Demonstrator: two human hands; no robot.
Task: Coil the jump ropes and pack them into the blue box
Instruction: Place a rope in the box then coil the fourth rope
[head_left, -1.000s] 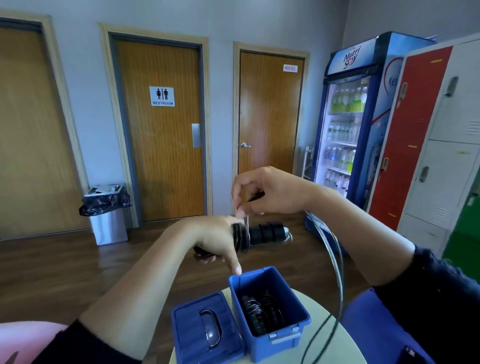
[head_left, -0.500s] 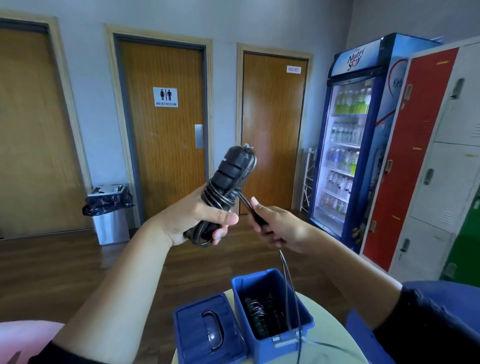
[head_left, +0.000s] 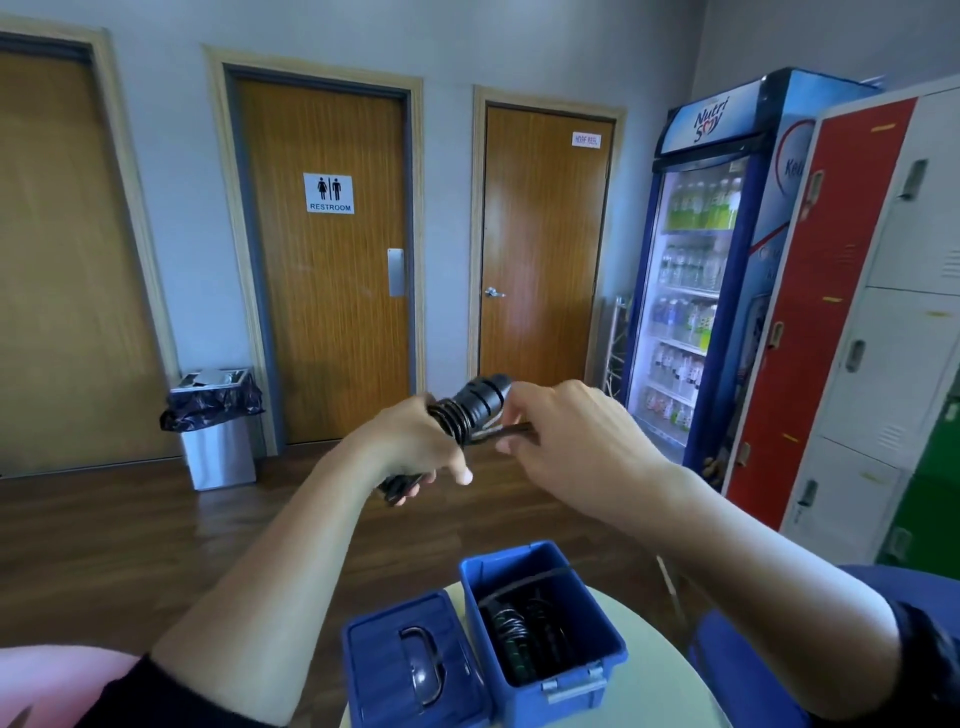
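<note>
- Left hand (head_left: 415, 447) fingers (head_left: 460, 475) closed round black jump rope handles (head_left: 470, 408), cord coils wound on.
- Right hand (head_left: 566, 447) fingers (head_left: 511, 410) pinching loose cord end (head_left: 511, 430) just beside coils.
- Risk: slack pinch, windings springing loose (cord looks stiff).
- Below, open blue box (head_left: 592, 649) on bench (head_left: 660, 670), coiled ropes (head_left: 524, 634) inside, lid (head_left: 410, 670) alongside.

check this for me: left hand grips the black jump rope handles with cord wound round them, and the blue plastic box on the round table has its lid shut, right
Not quite. The head view shows the blue plastic box open, with coiled ropes inside; its blue lid lies on the round table beside it. The rest holds: the left hand grips the black jump rope handles with cord wound round them.
</note>
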